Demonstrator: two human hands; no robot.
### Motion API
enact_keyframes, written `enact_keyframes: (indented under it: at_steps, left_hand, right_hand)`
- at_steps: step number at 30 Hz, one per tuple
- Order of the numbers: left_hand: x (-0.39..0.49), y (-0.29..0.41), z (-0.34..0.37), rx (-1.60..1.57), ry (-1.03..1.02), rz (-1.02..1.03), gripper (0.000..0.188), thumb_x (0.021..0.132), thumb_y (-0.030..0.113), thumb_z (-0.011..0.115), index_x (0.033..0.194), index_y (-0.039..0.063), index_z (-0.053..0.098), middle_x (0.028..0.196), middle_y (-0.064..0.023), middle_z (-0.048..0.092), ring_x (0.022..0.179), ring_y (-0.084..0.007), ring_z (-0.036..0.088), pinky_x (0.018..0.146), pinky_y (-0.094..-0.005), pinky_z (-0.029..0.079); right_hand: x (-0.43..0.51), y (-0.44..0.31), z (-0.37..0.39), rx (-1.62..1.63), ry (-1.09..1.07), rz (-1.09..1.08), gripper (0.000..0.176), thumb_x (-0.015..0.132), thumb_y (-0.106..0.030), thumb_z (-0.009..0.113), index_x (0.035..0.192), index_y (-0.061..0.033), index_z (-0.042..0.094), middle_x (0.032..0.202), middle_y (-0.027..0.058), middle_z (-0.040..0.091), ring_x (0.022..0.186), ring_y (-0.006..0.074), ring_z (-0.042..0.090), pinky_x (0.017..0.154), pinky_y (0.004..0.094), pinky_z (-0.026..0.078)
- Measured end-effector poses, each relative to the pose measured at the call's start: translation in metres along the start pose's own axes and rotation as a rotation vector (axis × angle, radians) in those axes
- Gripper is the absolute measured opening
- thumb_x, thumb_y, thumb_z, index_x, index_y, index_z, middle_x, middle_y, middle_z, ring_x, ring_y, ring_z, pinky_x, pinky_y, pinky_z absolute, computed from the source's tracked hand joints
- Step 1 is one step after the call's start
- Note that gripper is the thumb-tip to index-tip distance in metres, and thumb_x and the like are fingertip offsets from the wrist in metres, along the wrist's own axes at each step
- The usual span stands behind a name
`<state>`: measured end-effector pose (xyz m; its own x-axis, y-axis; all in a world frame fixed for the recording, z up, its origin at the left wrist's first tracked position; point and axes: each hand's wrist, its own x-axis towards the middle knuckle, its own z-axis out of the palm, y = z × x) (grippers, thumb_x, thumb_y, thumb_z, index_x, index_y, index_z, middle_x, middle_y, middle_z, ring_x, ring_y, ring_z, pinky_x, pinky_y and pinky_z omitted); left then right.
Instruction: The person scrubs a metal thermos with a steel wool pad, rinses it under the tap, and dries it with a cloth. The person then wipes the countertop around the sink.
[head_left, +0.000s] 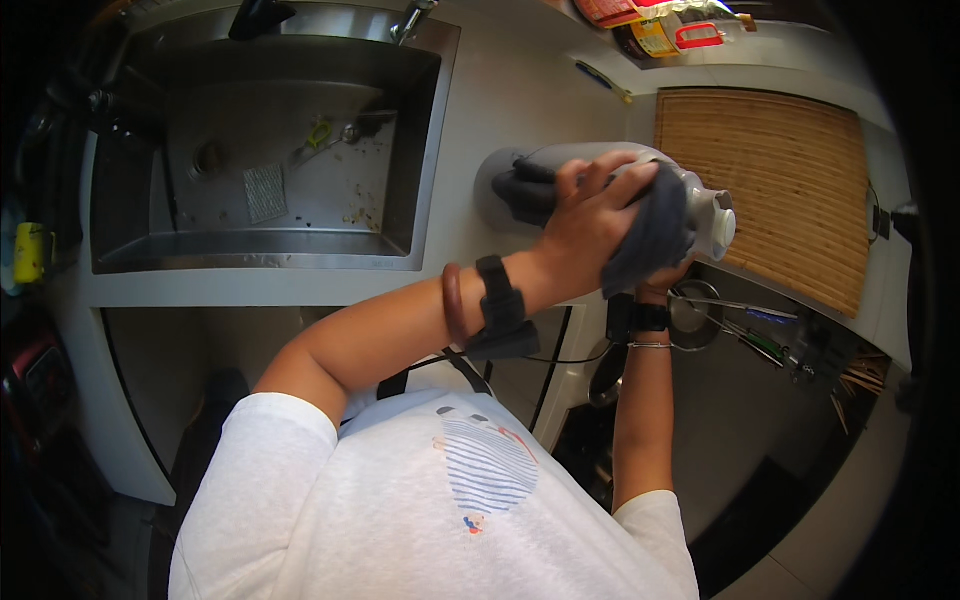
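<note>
A pale grey jug (600, 154) with a white spouted top (716, 225) lies tilted over the counter, its top toward the right. My left hand (592, 217) reaches across and presses a dark grey cloth (656, 225) against its side. Another dark piece (521, 187) shows left of my fingers; whether it is cloth or a handle I cannot tell. From below, my right hand (666, 279) holds the jug near its neck. Jug and cloth hide most of that hand's fingers.
To the left is a steel sink (262, 261) holding a scouring pad (265, 193) and green-handled scissors (319, 135). A bamboo cutting board (772, 180) lies at right. Bottles (675, 34) rest at the back. Below the counter, an open drawer (742, 405) contains a strainer (696, 319) and utensils.
</note>
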<state>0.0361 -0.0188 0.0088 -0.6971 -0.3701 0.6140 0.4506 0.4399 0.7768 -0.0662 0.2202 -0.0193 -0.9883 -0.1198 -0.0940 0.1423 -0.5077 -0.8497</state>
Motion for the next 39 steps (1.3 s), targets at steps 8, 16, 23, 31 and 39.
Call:
enact_keyframes:
  at_steps: [8, 16, 23, 31, 39]
  left_hand:
    - [0.102, -0.048, 0.022, -0.558, -0.574, 0.078, 0.06, 0.064, 0.003, 0.082, 0.121, 0.009, 0.065, 0.125, -0.0128, 0.062, 0.121, -0.0332, 0.056, 0.106, -0.0405, 0.041]
    - [0.093, -0.066, 0.037, -0.406, -0.319, 0.519, 0.041, 0.077, 0.012, 0.075, 0.117, 0.008, 0.066, 0.12, -0.0091, 0.066, 0.109, -0.0286, 0.065, 0.109, -0.0424, 0.044]
    - [0.086, -0.066, 0.027, -0.503, -0.33, 0.452, 0.061, 0.07, 0.02, 0.083, 0.126, 0.009, 0.062, 0.124, -0.0129, 0.065, 0.112, -0.0304, 0.063, 0.106, -0.0436, 0.046]
    - [0.094, -0.055, 0.026, -0.469, -0.341, 0.439, 0.074, 0.062, 0.027, 0.09, 0.127, 0.007, 0.061, 0.124, -0.0122, 0.065, 0.114, -0.0313, 0.063, 0.098, -0.0395, 0.052]
    - [0.074, -0.084, 0.028, -0.21, 0.09, 0.454, 0.044, 0.074, 0.01, 0.079, 0.115, 0.002, 0.065, 0.11, -0.0139, 0.068, 0.099, -0.0322, 0.065, 0.09, -0.0351, 0.053]
  right_hand:
    - [0.001, 0.001, -0.008, -0.89, -0.122, -0.478, 0.044, 0.105, -0.031, 0.043, 0.138, -0.0026, 0.047, 0.14, 0.0114, 0.051, 0.127, 0.0256, 0.05, 0.109, 0.043, 0.042]
    - [0.012, 0.012, -0.047, -0.579, 0.075, -0.409, 0.036, 0.102, -0.029, 0.046, 0.118, -0.0003, 0.06, 0.123, 0.014, 0.06, 0.117, 0.0294, 0.055, 0.102, 0.0431, 0.041]
    - [0.012, 0.01, -0.059, -1.14, 0.026, -0.593, 0.038, 0.101, -0.026, 0.041, 0.128, 0.0004, 0.051, 0.13, 0.0149, 0.054, 0.117, 0.0301, 0.054, 0.101, 0.0427, 0.042]
    - [0.011, 0.011, -0.035, -0.393, 0.067, -0.363, 0.019, 0.095, -0.012, 0.058, 0.109, 0.0004, 0.059, 0.104, 0.0128, 0.061, 0.098, 0.0305, 0.058, 0.086, 0.0417, 0.046]
    - [0.016, 0.01, -0.052, -0.483, 0.092, -0.383, 0.021, 0.088, -0.001, 0.061, 0.108, 0.0003, 0.058, 0.102, 0.0158, 0.061, 0.091, 0.0319, 0.058, 0.082, 0.0416, 0.047]
